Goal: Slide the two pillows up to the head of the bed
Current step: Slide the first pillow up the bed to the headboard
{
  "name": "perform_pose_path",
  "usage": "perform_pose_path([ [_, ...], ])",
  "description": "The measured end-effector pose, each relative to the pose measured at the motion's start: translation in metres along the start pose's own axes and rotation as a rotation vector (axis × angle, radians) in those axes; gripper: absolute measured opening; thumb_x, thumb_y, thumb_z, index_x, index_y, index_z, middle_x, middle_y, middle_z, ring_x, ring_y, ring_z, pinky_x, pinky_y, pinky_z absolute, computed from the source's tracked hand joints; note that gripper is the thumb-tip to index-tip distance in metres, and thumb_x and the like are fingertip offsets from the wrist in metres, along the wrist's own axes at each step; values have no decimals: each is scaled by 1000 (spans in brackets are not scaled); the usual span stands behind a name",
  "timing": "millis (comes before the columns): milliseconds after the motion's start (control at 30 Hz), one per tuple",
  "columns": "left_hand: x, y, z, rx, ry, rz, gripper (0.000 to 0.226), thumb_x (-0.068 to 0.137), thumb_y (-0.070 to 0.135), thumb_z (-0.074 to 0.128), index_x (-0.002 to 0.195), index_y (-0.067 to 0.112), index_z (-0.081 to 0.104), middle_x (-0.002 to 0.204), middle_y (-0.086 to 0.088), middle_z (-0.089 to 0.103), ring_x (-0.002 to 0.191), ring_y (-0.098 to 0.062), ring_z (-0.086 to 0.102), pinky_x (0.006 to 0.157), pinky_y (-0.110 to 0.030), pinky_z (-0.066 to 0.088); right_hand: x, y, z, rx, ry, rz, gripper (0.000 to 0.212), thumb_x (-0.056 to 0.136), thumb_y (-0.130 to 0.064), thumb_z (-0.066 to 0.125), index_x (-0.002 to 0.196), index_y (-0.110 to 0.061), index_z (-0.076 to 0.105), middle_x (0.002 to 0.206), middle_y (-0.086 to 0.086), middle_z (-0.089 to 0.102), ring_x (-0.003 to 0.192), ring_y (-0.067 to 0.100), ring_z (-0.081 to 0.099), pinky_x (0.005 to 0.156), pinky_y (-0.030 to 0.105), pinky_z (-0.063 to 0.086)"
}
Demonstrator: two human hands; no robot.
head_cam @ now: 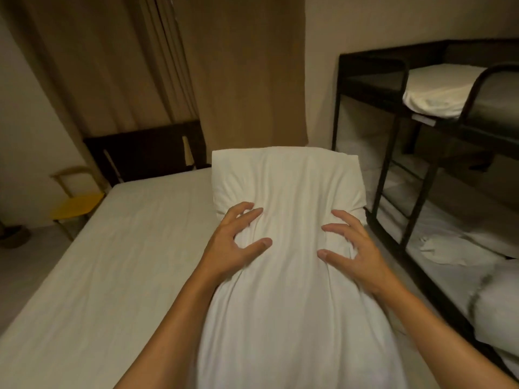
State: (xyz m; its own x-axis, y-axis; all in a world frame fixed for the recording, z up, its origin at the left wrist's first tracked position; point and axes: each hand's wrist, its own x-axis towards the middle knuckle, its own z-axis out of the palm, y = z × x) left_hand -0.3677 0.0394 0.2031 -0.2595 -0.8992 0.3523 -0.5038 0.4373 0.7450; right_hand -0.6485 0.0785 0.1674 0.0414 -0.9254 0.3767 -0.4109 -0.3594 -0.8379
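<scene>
Pillow (292, 276) fills the near middle of the view, a long white shape with soft lengthwise creases in its cover, running from the bottom edge up toward the head of the bed. Whether this is one pillow or two set end to end cannot be told; a pinched waist shows where the hands press. It lies along the right side of the bed (98, 262), on a smooth white sheet.

Both arms reach forward over it. The left hand (236, 242) sits on the pillow's left flank with fingers spread and curled, gripping a bunch of fabric. The right hand (354, 248) mirrors it on the right flank, fingers dug into the cover and clutching it, slightly blurred.

Beyond the hands the pillow's far end (286, 175) stands squared off, its top edge near the dark headboard (146, 153). Left of the bed stands a yellow chair (77, 203). To the right is a black bunk bed (398, 153) with white bedding. Tan curtains (168, 66) hang behind.
</scene>
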Motion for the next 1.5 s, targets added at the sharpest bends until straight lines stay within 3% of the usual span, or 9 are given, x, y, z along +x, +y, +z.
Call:
perform_pose_path([
  [267,7,45,77,-54,-11,-37,56,79,42,79,132,40,60,140,27,41,127,14,38,93,-3,33,-15,23,-90,-69,-17,65,41,74,-38,81,112,-41,65,147,-26,35,134,-7,33,107,21,30],
  [567,21,73,117,-14,-97,60,76,78,56,73,145,49,39,157,37,6,122,35,10,97,-6,22,-34,29,-130,-169,74,31,43,75,-42,79,114,-43,62,148,-28,32,131,-17,29,99,7,28],
  [700,30,92,134,-18,-132,77,77,77,58,72,146,48,39,159,33,8,119,36,12,99,-10,22,-41,30,-156,-196,93,42,43,76,-42,78,116,-40,62,150,-23,32,133,-10,31,101,10,28],
  [800,42,107,150,-17,-132,74,76,78,56,73,146,45,41,160,29,11,125,25,23,102,-15,25,-37,34,-182,-204,92,52,43,78,-39,78,118,-37,63,150,-22,32,133,-7,31,97,4,26],
  [967,62,132,192,-31,-117,72,73,79,50,75,145,42,44,160,27,13,108,42,22,92,-2,25,-28,60,-229,-186,83,33,43,77,-38,79,117,-35,63,150,-19,33,132,-13,31,95,-3,26],
  [1067,73,146,220,-21,-100,67,74,78,53,74,145,42,43,160,28,13,112,39,23,99,-13,30,-21,78,-260,-184,61,25,44,78,-39,79,118,-36,62,150,-21,32,128,-20,27,93,-4,26],
  [1167,86,159,249,-16,-83,33,76,77,58,72,146,43,42,160,28,13,127,20,29,103,-21,31,-12,96,-292,-188,30,22,46,78,-40,78,120,-35,61,151,-19,31,126,-22,26,93,-4,26],
  [1300,97,166,278,-23,-33,3,76,76,59,71,145,44,42,160,29,14,124,29,21,100,-15,27,2,116,-320,-183,3,9,47,77,-41,78,121,-36,61,152,-18,32,134,-8,32,99,3,28],
  [1500,101,157,288,-21,7,-60,77,75,60,71,145,45,43,159,32,15,138,11,22,104,-18,26,24,134,-322,-177,-34,-2,47,76,-44,78,120,-39,61,151,-19,32,138,2,33,107,22,33],
])
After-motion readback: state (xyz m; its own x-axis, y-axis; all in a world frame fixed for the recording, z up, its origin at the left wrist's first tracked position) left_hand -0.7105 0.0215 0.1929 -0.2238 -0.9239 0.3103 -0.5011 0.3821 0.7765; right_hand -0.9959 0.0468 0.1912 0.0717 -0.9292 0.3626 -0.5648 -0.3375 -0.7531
